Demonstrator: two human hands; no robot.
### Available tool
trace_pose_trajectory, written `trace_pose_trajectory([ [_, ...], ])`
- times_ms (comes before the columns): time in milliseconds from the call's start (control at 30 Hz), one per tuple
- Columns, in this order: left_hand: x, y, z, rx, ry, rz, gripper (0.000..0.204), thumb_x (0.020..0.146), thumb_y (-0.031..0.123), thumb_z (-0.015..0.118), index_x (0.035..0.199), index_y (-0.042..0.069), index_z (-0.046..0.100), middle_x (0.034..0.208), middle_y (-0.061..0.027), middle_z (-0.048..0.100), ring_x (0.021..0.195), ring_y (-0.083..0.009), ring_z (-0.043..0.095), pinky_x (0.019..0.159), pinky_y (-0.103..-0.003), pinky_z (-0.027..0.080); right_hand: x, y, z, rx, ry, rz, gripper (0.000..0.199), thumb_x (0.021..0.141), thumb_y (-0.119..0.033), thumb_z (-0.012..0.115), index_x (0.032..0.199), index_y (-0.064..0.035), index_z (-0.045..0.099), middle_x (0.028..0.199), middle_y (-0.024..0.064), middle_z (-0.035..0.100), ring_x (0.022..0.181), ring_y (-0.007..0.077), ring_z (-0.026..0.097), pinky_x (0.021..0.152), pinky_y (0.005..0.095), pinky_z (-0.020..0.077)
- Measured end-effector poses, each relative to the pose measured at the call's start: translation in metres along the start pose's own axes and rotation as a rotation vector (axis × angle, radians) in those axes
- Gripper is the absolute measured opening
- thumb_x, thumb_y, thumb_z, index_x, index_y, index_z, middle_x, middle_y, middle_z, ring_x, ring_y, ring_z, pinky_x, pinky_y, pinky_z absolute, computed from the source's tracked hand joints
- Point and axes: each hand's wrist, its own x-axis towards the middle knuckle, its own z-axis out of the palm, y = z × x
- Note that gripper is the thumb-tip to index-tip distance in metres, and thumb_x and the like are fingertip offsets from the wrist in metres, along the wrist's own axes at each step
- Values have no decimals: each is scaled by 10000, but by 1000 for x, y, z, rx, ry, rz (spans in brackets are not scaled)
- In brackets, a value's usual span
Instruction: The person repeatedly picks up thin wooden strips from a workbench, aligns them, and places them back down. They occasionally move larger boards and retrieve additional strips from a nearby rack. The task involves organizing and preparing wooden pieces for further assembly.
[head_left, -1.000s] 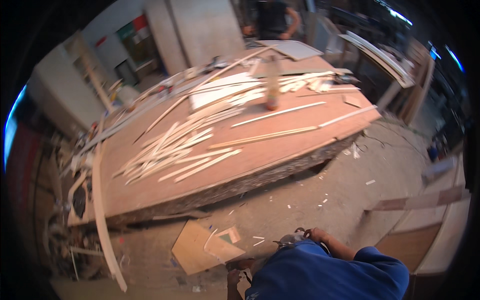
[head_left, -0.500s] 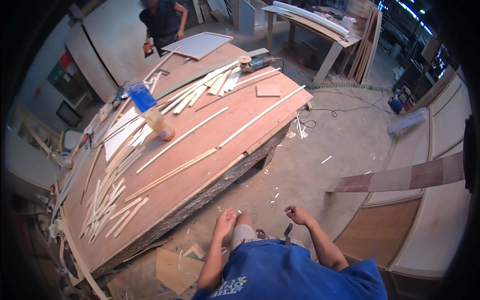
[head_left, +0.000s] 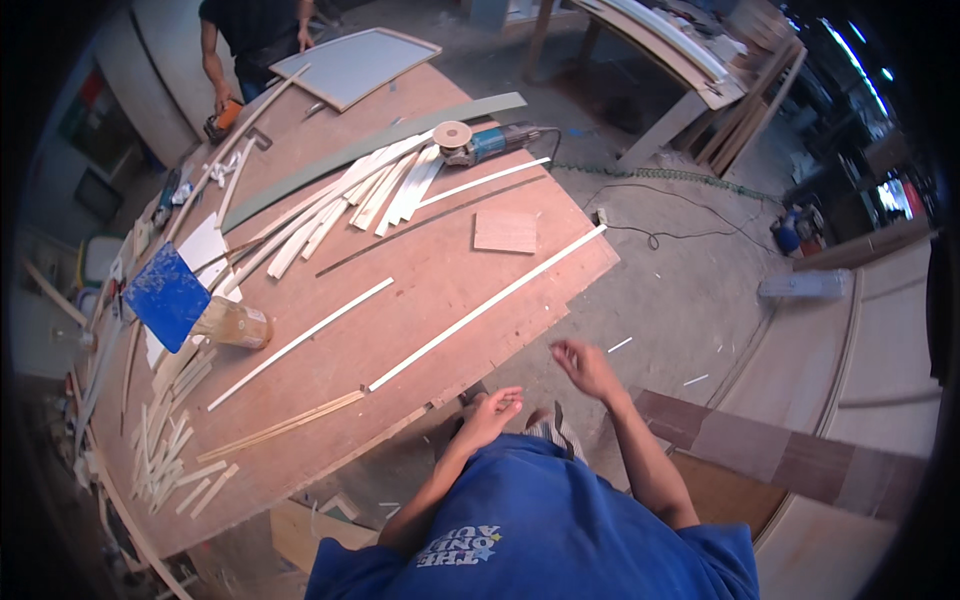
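My left hand (head_left: pixel 495 412) hangs beside the near edge of a big wooden worktable (head_left: pixel 430 330), its fingers loosely bent and apart, with nothing in it. Off the table's right corner, over the floor, my right hand (head_left: pixel 588 368) is half curled and also holds nothing I can see. Nearest to my hands on the tabletop lie a long white strip (head_left: pixel 490 305) and a pair of thin wooden strips (head_left: pixel 285 425). Farther in are a square wooden piece (head_left: pixel 505 232), another white strip (head_left: pixel 300 343) and an angle grinder (head_left: pixel 485 145) beside a pile of pale strips (head_left: pixel 350 195).
A plastic bottle (head_left: pixel 240 323) with a blue scraper-like blade (head_left: pixel 168 297) stands on the table's left. Short sticks (head_left: pixel 160 455) lie scattered nearby. Across the table a person (head_left: pixel 250 40) holds an orange tool (head_left: pixel 224 118). A cable (head_left: pixel 690 232) crosses the floor; a striped board (head_left: pixel 780 455) juts in at right.
I have moved closer to the table, and both my hands are higher in view. The person opposite has come nearer the table with the orange tool.
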Motion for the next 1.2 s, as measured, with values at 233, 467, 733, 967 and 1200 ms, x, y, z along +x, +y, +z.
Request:
trace_pose_trajectory([
  [233, 26, 36, -4, -190, 358, -55, 342, 1066, 253, 629, 1297, 4, 669, 1114, -92, 754, 995, -158, 705, 869, -307, 559, 214, -28, -37, -453, 39, -411, 748, 871, -399, 802, 1499, -126, 500, 1402, 219, 535, 1288, 436, 540, 1033, 554, 480],
  [467, 58, 38, 51, -535, 1130, -45, 272, 1077, 229, 617, 1255, 26, 651, 969, -28, 692, 875, -105, 659, 777, -252, 531, 290, -45, -47, -695, -348, -574, 1110, 742, -489, 880, 1638, -204, 291, 1468, 224, 426, 1354, 440, 442, 1069, 685, 404],
  [733, 138, 122, 106, 165, 1884, -153, 483, 1003, 101, 608, 1477, 69, 521, 1382, -166, 548, 1273, -311, 529, 1044, -429, 472, 287, -57, -107, -587, -680, -952, 1099, 640, -360, 887, 1588, -88, 401, 1289, 271, 485, 1136, 473, 566, 922, 528, 527],
  [967, 183, 134, 116, 723, 1533, -261, 678, 899, 94, 604, 1560, 104, 453, 1574, -177, 411, 1382, -426, 393, 1184, -528, 350, 275, -27, -145, -984, -767, -1144, 1039, 700, -477, 823, 1592, -125, 424, 1290, 248, 516, 1075, 433, 625, 899, 511, 588],
  [1200, 188, 121, 123, 626, 1588, -225, 704, 883, 83, 596, 1562, 27, 416, 1572, -212, 391, 1380, -435, 405, 1175, -552, 345, 266, -39, -119, -1098, -799, -1214, 1016, 730, -518, 775, 1595, -117, 422, 1231, 237, 533, 1028, 428, 645, 761, 514, 634],
])
